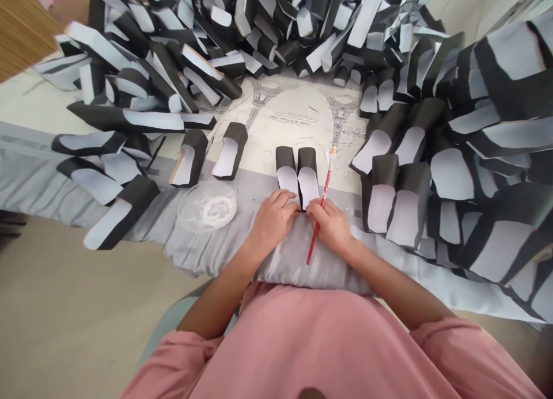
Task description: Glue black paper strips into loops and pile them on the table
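While your right hand closes around a red paintbrush, your left hand lies open on a pair of folded black-and-white card pieces, set side by side under your fingertips at the edge of a grey cushion. Left of centre: a clear dish with white residue. Upper centre: a sheet printed with Eiffel Towers, its small text unreadable. Right and upper frame: heaps of similar card pieces.

Two folded card slippers stand side by side at the far edge of a cushion. A plastic dish lies to their left. Further slippers are banked left, behind and right, around a printed sheet.
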{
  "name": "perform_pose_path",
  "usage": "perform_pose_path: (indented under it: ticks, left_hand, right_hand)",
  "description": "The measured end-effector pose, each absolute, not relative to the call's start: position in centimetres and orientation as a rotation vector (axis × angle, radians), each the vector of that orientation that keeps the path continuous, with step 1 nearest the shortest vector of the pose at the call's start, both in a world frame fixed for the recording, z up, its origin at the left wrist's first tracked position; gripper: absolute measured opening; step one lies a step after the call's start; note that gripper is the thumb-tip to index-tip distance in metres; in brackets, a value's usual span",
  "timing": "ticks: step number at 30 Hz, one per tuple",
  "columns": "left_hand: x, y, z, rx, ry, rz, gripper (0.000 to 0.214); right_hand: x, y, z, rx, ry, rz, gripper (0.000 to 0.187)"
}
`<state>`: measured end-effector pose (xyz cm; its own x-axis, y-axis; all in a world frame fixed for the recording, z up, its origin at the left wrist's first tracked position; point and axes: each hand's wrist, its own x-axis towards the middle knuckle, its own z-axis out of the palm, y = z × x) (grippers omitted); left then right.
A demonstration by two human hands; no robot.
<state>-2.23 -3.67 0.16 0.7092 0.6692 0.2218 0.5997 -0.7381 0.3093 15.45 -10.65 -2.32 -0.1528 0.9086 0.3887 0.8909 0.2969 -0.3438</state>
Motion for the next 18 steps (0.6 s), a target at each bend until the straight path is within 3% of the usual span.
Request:
perform_pose_path:
  ticks: [18]
  left_hand:
    - [-2.54, -3.32, -0.39, 2.663, 1.029, 0.472, 0.017]
  right_hand:
    - [15.43, -9.93, -2.72, -1.494, -2.061, 0.127, 0.025]
